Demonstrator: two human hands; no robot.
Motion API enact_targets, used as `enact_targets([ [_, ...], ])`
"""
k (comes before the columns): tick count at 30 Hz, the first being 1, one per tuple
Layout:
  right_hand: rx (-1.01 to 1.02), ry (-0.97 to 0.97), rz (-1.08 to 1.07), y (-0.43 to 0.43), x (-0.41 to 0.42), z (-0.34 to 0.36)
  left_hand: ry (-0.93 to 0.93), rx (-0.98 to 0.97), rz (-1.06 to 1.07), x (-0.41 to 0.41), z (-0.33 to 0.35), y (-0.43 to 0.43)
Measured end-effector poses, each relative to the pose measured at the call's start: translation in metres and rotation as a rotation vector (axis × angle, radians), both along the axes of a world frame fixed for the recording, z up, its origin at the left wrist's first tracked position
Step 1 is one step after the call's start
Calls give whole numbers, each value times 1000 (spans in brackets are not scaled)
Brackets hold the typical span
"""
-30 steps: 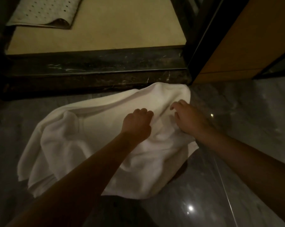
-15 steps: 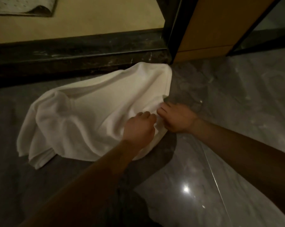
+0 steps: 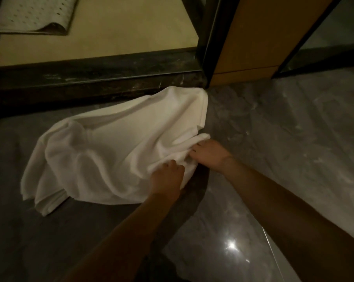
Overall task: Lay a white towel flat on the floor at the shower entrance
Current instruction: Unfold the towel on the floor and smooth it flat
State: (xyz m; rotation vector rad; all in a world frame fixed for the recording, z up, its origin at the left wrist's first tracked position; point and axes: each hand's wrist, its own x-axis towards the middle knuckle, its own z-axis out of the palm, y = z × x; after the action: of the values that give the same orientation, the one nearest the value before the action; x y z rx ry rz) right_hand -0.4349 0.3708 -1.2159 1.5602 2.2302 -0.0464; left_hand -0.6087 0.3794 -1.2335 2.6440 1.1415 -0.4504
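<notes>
A white towel (image 3: 111, 151) lies rumpled and folded over itself on the grey marble floor (image 3: 273, 149), just in front of the dark stone shower threshold (image 3: 90, 82). Its far right corner touches the threshold near the door frame. My left hand (image 3: 167, 177) is closed on the towel's near right edge. My right hand (image 3: 209, 154) grips a bunched fold at the right edge, a little farther away. The two hands are close together. The left part of the towel is heaped in layers.
Beyond the threshold is the beige shower floor (image 3: 121, 37) with a perforated white bath mat (image 3: 34, 15) at the far left. A dark door frame (image 3: 210, 37) and an orange-brown panel (image 3: 263, 37) stand at the right. Glossy floor with a light reflection (image 3: 231, 245) lies near me.
Both hands have slid from the towel's middle to its near right edge and bunched it there. The towel's right side has been drawn toward me and is more gathered.
</notes>
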Motion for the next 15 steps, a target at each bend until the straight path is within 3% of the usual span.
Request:
enact_targets([
  [3,36,73,-88,-9,13,6,-58,39,-52,-3,4,-4],
  [7,-126,-65,-235,-50,52,9,-181,46,-117,1,9,-20],
  [15,-247,34,-423,-133,85,7,-146,-252,-214,37,6,-60],
])
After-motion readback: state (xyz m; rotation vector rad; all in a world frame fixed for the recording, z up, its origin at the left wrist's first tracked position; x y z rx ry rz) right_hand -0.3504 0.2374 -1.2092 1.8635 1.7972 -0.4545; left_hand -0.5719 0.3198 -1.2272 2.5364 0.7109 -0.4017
